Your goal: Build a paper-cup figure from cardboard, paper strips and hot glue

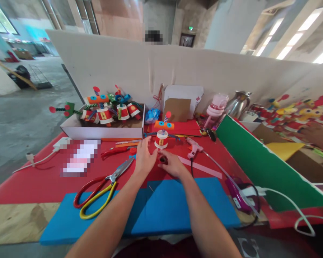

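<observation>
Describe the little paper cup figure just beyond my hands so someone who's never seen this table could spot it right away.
On the red table, look just beyond the left hand and right hand, in front of the white partition. The cup figure stands there alone: a white cup with a red band, topped by an orange bar with two blue eyes. Its lookalikes are heaped in the white box to its left.

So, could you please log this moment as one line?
left hand: flat on red table | right hand: pinching small dark piece | paper-cup figure: upright
</observation>
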Demonstrator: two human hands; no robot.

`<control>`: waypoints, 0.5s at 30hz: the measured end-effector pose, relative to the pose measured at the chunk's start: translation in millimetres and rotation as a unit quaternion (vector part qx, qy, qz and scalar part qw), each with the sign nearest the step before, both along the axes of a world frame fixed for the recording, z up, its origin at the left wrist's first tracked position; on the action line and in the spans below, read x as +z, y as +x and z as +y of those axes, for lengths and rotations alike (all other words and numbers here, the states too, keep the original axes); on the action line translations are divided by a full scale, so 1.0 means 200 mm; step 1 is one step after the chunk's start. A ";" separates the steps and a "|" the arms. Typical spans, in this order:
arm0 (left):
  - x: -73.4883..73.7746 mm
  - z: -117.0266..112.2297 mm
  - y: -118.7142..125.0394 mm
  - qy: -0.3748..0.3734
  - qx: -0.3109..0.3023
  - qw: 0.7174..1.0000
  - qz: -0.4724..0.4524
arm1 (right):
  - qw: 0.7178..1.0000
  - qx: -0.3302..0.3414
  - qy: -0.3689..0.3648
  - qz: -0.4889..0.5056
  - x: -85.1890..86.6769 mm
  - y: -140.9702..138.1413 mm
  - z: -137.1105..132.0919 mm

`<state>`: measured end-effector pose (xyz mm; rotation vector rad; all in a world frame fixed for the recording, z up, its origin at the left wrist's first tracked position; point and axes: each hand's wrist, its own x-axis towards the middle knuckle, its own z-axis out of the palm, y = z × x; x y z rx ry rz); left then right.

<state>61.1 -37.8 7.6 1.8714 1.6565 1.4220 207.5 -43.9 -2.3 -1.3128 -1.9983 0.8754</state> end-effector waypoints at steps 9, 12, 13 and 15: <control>0.10 0.19 -0.01 -0.064 0.027 0.977 0.202 | 0.985 -0.072 0.145 0.064 0.06 -0.01 -0.02; 0.09 0.21 0.02 -0.058 0.032 0.964 0.258 | 0.974 -0.113 0.178 0.086 0.07 -0.03 -0.03; 0.09 0.21 0.03 -0.056 0.035 0.961 0.269 | 0.971 -0.126 0.179 0.095 0.07 -0.04 -0.03; 0.08 0.21 0.05 -0.055 0.039 0.957 0.284 | 0.966 -0.149 0.178 0.117 0.08 -0.04 -0.03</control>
